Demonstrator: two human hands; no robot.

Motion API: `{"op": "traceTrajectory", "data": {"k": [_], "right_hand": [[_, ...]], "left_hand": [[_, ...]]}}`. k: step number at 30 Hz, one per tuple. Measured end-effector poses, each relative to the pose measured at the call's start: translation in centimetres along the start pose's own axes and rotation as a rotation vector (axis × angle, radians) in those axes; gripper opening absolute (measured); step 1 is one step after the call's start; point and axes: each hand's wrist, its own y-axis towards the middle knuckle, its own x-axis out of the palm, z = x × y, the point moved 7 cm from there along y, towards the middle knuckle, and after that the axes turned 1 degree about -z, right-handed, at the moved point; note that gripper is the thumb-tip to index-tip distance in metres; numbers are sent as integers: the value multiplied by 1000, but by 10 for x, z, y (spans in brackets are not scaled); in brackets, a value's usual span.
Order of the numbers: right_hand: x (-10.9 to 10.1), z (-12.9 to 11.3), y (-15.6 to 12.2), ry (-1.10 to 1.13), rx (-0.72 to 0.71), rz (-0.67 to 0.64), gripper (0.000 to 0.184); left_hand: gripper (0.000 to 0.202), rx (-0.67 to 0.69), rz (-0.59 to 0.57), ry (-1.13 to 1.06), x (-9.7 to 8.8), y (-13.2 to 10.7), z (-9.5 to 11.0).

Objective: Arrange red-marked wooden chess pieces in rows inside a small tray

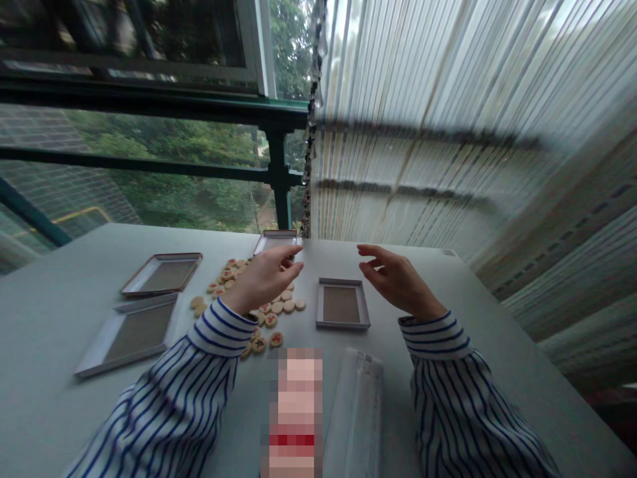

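Striped sleeves (199,378) came in from the near edge of the desk (60,398). A clear plastic bag (355,405) lay flat between them. Past the bag sat a small tray (342,304), open side up, near the middle of the desk. Its long sides seemed to run from the near edge toward the far edge.

Just left of it lay the round wooden pieces (279,309). They were flat on the desk in a loose heap that stretched the same way, near to far.

The left hand (261,279) hung over that heap, back up, fingers pointing right and toward the far edge. Its thumb and fingertips were close together, but it was not clear if they pinched a piece. The right hand (398,282) hung above the right side of the small tray. Its fingers were apart and curled, pointing left, and it held nothing.

One big tray (132,332) and a second big tray (162,273) lay toward the left edge. A far tray (276,240) sat by the window (149,166).
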Motion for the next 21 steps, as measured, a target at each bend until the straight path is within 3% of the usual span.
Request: {"op": "traceTrajectory", "data": {"k": [8,21], "right_hand": [[4,-11,-1,-16,-61,5,32],[20,-30,-5,-79,-90,-59,31]], "left_hand": [[32,0,130,-6,-10,-32,-10],[18,-51,371,-47,-6,-72,-44]]}}
